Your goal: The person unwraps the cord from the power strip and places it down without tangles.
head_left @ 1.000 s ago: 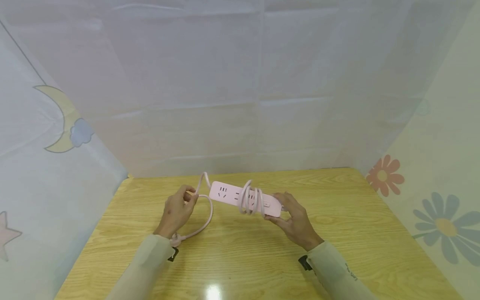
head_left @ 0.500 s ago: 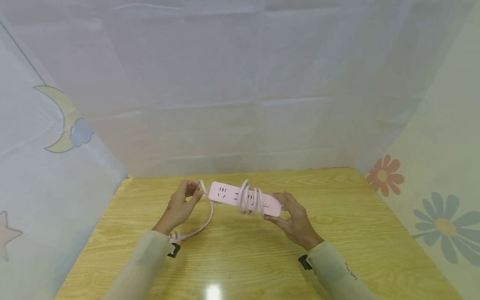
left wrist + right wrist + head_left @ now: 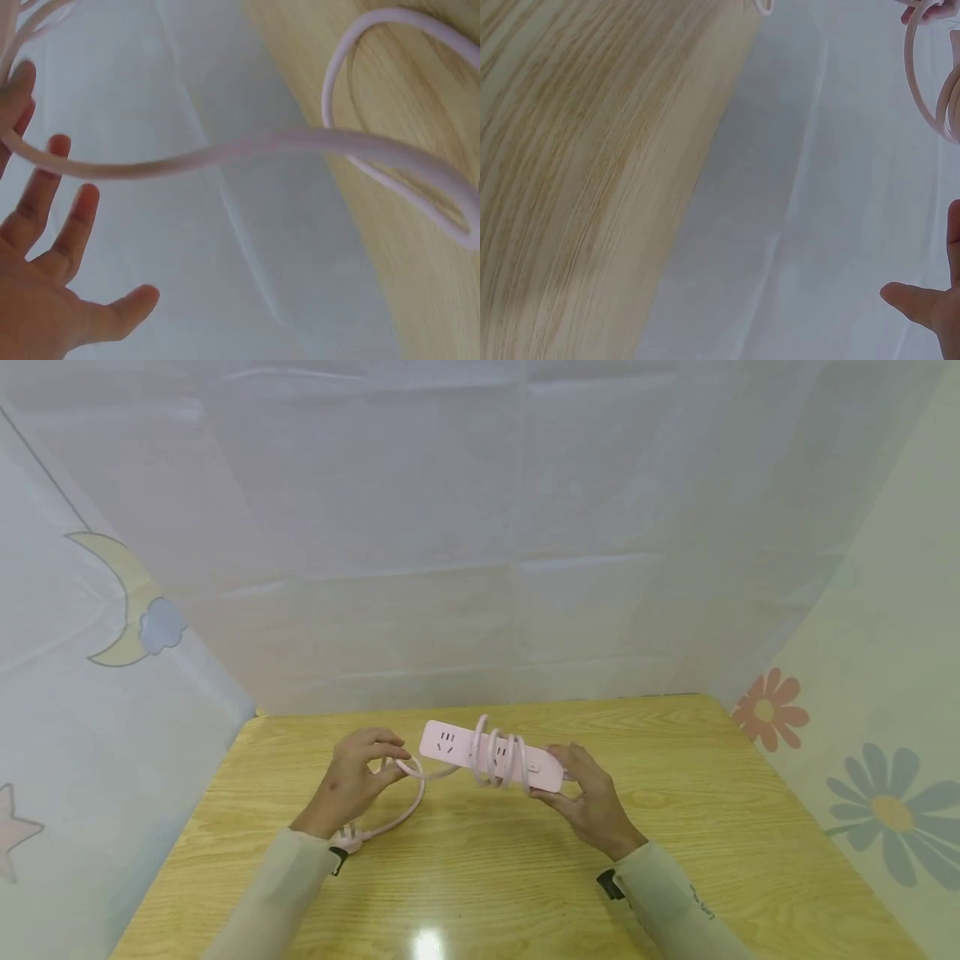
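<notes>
My right hand (image 3: 592, 802) grips the right end of a pink power strip (image 3: 457, 747), held tilted above the wooden table. Several turns of its pink cord (image 3: 491, 758) wrap around the strip's middle and right part. The left-end socket shows uncovered. Left of the strip, my left hand (image 3: 356, 777) pinches the cord between thumb and fingertips. In the left wrist view the cord (image 3: 225, 152) runs from those fingertips (image 3: 19, 86) across the picture, the other fingers spread. The free cord curves back to the plug (image 3: 347, 839), near the left wrist.
The wooden table (image 3: 480, 877) meets a pale cloth backdrop (image 3: 480, 610) along its back edge. Side cloths carry a printed moon (image 3: 123, 597) on the left and printed flowers (image 3: 892, 814) on the right. Dark straps (image 3: 610, 885) sit at both wrists.
My left hand has lowered the cord from above the strip's left end to below it, shifting its grip on the way. The leftmost wrap has shifted left. The right hand stays still.
</notes>
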The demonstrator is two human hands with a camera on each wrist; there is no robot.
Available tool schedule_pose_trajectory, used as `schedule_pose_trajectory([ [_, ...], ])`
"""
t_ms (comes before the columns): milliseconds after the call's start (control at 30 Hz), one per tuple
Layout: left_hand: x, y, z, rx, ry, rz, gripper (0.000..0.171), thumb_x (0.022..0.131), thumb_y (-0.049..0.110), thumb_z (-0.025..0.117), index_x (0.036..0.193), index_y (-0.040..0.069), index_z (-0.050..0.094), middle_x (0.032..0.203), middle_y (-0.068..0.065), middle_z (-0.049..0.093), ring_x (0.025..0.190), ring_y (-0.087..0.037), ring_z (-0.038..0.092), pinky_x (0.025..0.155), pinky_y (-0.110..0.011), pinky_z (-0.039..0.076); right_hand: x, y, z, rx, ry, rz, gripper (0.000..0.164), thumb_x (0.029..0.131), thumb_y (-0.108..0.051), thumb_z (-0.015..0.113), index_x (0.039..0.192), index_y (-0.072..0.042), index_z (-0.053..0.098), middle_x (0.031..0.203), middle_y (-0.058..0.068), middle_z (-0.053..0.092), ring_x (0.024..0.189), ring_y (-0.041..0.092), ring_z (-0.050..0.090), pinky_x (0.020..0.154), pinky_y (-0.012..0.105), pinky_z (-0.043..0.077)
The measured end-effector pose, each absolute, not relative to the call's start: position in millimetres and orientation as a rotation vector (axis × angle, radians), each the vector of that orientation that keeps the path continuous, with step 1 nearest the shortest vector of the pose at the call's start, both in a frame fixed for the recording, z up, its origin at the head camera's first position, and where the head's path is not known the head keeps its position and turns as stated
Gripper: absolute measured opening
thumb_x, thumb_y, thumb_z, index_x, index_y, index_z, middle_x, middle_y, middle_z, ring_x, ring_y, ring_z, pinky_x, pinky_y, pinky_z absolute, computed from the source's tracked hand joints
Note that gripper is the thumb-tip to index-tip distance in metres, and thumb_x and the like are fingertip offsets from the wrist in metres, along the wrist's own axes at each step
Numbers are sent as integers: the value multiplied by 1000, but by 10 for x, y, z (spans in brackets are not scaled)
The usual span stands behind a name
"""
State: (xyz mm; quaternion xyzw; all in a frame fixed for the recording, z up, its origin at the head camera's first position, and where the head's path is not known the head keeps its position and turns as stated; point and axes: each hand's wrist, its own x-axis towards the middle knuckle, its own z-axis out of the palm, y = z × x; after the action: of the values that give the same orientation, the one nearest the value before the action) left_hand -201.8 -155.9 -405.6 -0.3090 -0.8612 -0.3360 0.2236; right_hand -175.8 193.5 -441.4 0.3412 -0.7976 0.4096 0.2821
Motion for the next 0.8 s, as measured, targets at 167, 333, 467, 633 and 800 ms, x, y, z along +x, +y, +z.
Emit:
schedule_pose_trajectory([
  [167, -1980, -1625, -4037, -910, -2424, -895, 30, 61, 9, 93, 89, 9, 79, 99, -6, 73, 110, -37, 61, 97, -60, 44, -1755, 1949, -4411, 918, -2139, 1110, 57, 92, -43, 64, 128, 0, 59, 118, 12, 64, 103, 22, 60, 110, 47, 39],
  [333, -1954, -1629, -4039, -992, -2419, -868, 27, 63, 16, 93, 86, 13, 79, 93, 2, 73, 108, -32, 62, 97, -58, 44, -1763, 1955, -4425, 923, -2122, 1103, 53, 90, -38, 68, 128, 0, 59, 118, 11, 65, 103, 23, 61, 107, 59, 37],
  [467, -1926, -1622, -4056, -971, -2448, -873, 18, 72, 14, 88, 87, 17, 79, 92, 6, 71, 112, -33, 60, 100, -64, 37, -1766, 1955, -4423, 924, -2109, 1092, 54, 91, -40, 65, 127, 0, 60, 117, 12, 65, 103, 24, 61, 102, 68, 35],
  [633, -1929, -1614, -4076, -950, -2440, -850, 15, 77, 10, 85, 88, 16, 79, 91, 6, 71, 114, -36, 58, 100, -68, 33, -1754, 1951, -4412, 911, -2124, 1102, 57, 92, -45, 62, 126, 1, 59, 117, 12, 65, 104, 24, 61, 105, 64, 35],
  [800, -1969, -1609, -4080, -939, -2388, -799, 12, 77, 10, 85, 87, 14, 78, 86, 4, 70, 111, -37, 60, 98, -69, 35, -1753, 1956, -4422, 913, -2123, 1095, 57, 93, -43, 63, 127, 1, 59, 117, 12, 64, 103, 23, 61, 110, 50, 38],
])
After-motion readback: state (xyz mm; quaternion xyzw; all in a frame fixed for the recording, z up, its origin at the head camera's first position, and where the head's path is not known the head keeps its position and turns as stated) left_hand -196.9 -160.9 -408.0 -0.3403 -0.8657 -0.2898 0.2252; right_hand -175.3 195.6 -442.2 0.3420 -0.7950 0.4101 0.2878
